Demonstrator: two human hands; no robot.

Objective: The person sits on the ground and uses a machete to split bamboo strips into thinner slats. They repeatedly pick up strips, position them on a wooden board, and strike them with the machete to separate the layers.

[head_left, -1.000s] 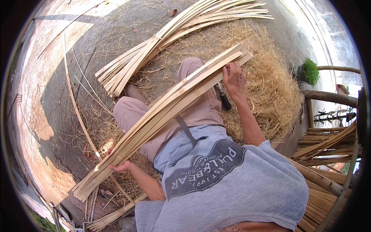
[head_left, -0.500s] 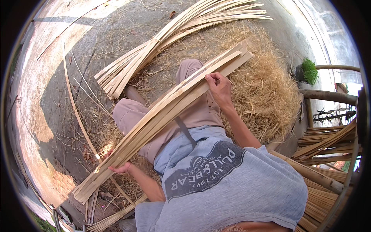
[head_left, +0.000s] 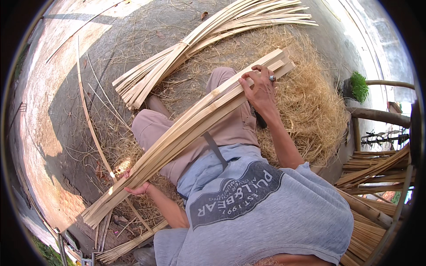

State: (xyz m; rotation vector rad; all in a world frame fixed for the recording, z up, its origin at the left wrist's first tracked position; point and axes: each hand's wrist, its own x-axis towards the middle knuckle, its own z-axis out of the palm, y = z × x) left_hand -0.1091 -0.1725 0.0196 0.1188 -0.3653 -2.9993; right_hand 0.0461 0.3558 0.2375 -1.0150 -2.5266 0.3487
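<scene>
A loose bundle of long, flat, pale bamboo strips (head_left: 186,128) lies slantwise across my lap, from lower left to upper right. Close to its lower end, my left hand (head_left: 137,186) is wrapped round the strips from beneath, the bundle hiding part of the fingers. Near the upper end my right hand (head_left: 262,91), with a ring on one finger, grips the strips, its fingers bent over their upper face. The strip ends at the upper right are uneven and slightly fanned.
A tied bundle of strips (head_left: 182,48) lies on the floor beyond my legs. Curly shavings (head_left: 306,115) are heaped at the right. A single long strip (head_left: 86,115) lies at the left. Stacked strips (head_left: 372,173) and a bamboo pole (head_left: 366,208) stand at the far right, near a green plant (head_left: 358,86).
My right hand has turned and shifted slightly up and right, its fingers now over the strips. The strips at the upper end sit closer together. My left hand stays at the lower end.
</scene>
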